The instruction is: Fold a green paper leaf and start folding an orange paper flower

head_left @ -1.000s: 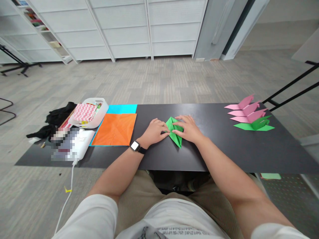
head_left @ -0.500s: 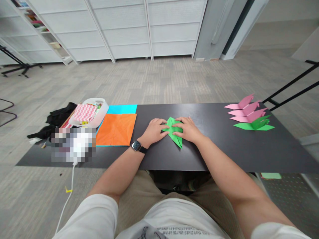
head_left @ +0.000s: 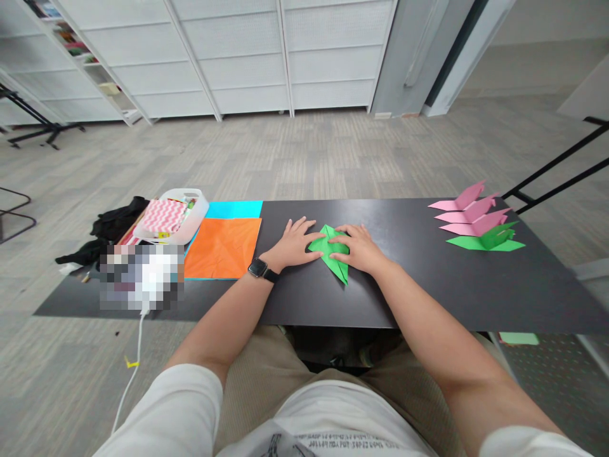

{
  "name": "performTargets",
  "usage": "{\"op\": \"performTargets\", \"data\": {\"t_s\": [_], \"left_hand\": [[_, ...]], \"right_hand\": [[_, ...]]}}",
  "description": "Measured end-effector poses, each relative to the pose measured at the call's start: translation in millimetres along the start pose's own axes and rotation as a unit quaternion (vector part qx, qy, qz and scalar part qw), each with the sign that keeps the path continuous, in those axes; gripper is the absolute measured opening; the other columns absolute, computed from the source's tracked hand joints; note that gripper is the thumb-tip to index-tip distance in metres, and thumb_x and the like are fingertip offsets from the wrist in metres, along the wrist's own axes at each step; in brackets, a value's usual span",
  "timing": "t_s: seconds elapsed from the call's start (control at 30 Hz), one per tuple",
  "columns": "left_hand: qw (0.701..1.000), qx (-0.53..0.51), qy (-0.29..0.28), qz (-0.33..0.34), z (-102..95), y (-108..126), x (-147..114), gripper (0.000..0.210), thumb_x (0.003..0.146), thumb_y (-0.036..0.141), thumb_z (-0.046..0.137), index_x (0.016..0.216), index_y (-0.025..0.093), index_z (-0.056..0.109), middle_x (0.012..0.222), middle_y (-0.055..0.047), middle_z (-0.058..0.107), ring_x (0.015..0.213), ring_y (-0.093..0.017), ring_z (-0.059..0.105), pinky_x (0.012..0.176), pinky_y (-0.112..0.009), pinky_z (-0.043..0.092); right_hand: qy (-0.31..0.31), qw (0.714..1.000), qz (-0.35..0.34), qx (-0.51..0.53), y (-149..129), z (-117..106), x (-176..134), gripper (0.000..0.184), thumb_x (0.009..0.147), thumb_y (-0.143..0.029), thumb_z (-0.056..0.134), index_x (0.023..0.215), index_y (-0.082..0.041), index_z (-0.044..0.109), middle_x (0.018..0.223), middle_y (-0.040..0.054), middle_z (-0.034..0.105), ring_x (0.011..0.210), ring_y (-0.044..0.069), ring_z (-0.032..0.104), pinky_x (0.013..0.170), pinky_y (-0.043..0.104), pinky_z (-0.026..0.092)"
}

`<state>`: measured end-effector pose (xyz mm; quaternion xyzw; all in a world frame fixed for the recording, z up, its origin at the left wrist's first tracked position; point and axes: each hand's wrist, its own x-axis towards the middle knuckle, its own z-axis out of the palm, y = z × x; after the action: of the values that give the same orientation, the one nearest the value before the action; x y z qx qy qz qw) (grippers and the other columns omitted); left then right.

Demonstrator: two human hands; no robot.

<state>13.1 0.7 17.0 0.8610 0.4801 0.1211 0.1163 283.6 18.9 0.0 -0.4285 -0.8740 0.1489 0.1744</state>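
A green folded paper (head_left: pixel 338 256), creased into a pointed kite shape, lies on the dark table in front of me. My left hand (head_left: pixel 294 244), with a black watch at its wrist, is beside its left edge; the fingers are spread and the thumb reaches onto the paper's side. From the right, my right hand (head_left: pixel 360 247) holds the paper down, thumb and forefinger lying over its right half, the other fingers curled along its edge. To the far right stand several folded paper birds: a pink paper crane (head_left: pixel 476 219) among them and a green paper crane (head_left: pixel 495 239).
On the left lie an orange paper sheet (head_left: pixel 223 247) and blue paper (head_left: pixel 236 209) beneath it. A white plastic basket (head_left: pixel 194 222) holds a pink-and-white patterned item. Black cloth (head_left: pixel 118 219) lies beside it. A white cable (head_left: pixel 139 349) hangs off the table (head_left: pixel 428 298) near a blurred patch.
My left hand has lifted its fingers off the green paper's left side and spread them outward, shifting slightly left. My right hand stays on the paper.
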Motion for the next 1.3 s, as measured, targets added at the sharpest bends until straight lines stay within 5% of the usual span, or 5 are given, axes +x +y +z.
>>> {"op": "performTargets", "data": {"t_s": [0.47,0.67,0.93,1.3], "left_hand": [[0.995,0.016,-0.102,-0.007,-14.3,-17,35,0.097,0.081,0.073,0.079,0.164,0.032,0.05,0.18,-0.018,0.026,0.167,-0.05,0.014,0.129,-0.08,0.009],[0.999,-0.007,-0.019,0.026,-12.7,-5,22,0.07,0.092,0.057,0.075,0.151,0.024,0.058,0.173,-0.018,0.04,0.165,-0.043,0.027,0.132,-0.073,0.017],[0.992,-0.004,0.121,-0.033,2.5,26,9,0.016,0.1,0.033,0.066,0.111,0.024,0.07,0.141,-0.011,0.066,0.136,-0.031,0.058,0.123,-0.056,0.041],[0.996,0.001,0.091,-0.001,5.1,37,1,0.019,0.097,0.038,0.069,0.109,0.024,0.07,0.135,-0.011,0.065,0.131,-0.031,0.058,0.123,-0.057,0.04]], "right_hand": [[-0.004,1.0,-0.002,-0.012,-3,-2,-1,0.037,0.092,-0.046,0.082,0.127,-0.034,0.078,0.149,0.0103,0.061,0.144,0.037,0.051,0.124,0.081,0.023],[0.008,1.0,-0.005,-0.021,-4,-2,-2,0.033,0.093,-0.045,0.079,0.125,-0.034,0.077,0.149,0.0098,0.062,0.144,0.037,0.051,0.124,0.081,0.024],[0.064,0.995,0.051,-0.048,-7,6,5,0.032,0.098,-0.043,0.072,0.127,-0.031,0.076,0.142,0.011,0.067,0.138,0.037,0.055,0.125,0.078,0.024],[0.052,0.997,0.031,-0.05,-6,6,7,0.03,0.1,-0.04,0.068,0.127,-0.031,0.077,0.14,0.0091,0.07,0.134,0.036,0.058,0.125,0.075,0.025]]}}
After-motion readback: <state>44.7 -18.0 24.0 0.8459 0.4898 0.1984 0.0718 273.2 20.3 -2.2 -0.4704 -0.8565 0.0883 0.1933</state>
